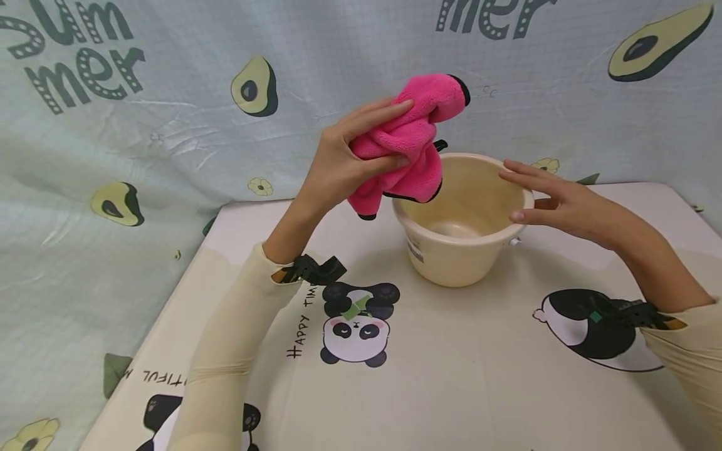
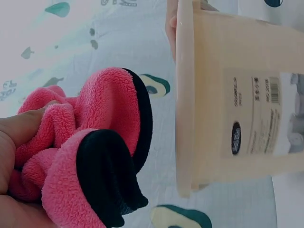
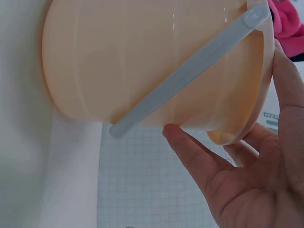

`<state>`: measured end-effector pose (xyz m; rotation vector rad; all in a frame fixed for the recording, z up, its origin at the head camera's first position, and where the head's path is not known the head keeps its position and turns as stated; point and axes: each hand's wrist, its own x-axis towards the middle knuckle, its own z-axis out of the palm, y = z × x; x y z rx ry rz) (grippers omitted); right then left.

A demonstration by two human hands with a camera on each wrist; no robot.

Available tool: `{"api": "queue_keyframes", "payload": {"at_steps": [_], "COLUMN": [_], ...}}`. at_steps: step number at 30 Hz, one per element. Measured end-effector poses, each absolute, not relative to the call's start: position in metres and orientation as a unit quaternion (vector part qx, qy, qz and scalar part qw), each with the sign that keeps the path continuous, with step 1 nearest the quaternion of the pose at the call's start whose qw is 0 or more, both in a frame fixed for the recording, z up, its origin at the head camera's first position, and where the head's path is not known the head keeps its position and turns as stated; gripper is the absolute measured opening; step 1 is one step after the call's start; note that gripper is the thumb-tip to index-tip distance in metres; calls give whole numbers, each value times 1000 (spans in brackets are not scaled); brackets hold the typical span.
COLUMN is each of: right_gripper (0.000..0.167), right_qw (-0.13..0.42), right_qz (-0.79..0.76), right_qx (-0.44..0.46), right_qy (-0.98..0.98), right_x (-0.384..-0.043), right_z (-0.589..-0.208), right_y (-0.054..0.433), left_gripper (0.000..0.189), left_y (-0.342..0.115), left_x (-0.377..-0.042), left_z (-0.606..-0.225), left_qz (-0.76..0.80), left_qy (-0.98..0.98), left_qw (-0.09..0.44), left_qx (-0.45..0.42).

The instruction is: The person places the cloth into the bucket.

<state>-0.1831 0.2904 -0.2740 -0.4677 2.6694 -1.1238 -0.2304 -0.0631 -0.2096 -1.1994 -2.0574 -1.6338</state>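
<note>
My left hand (image 1: 355,150) grips a bunched pink fluffy cloth (image 1: 414,134) with black edging, thumb on one side and fingers on the other. It holds the cloth up at the left side of a cream plastic bucket (image 1: 465,260), overlapping the rim in the head view. In the left wrist view the cloth (image 2: 111,104) hangs folded, apart from the bucket's labelled wall (image 2: 209,95). On the bucket's right side, my right hand (image 1: 570,200) touches the rim with mostly straight fingers spread. The bucket stands upright. Its pale handle (image 3: 185,71) hangs down the outer wall.
The table (image 1: 451,376) has a pale cover printed with pandas. Behind and to the left hangs a light cloth backdrop (image 1: 186,144) printed with avocados and lettering. A printed label (image 1: 415,250) is on the bucket's left side.
</note>
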Motion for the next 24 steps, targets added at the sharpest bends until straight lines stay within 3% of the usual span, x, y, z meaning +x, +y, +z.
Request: {"api": "queue_keyframes", "payload": {"at_steps": [13, 24], "right_gripper": [77, 75], "right_qw": [108, 109], "right_qz": [-382, -381], "right_qx": [-146, -154], "right_qy": [906, 905], "right_x": [-183, -181], "right_z": [-273, -274], "right_y": [288, 289], "left_gripper": [56, 55], "left_y": [-32, -9], "left_x": [-230, -251], "left_z": [-196, -201], "left_qz": [-552, -553], "left_qy": [-706, -694], "left_qw": [106, 80], "left_qx": [-432, -453]}}
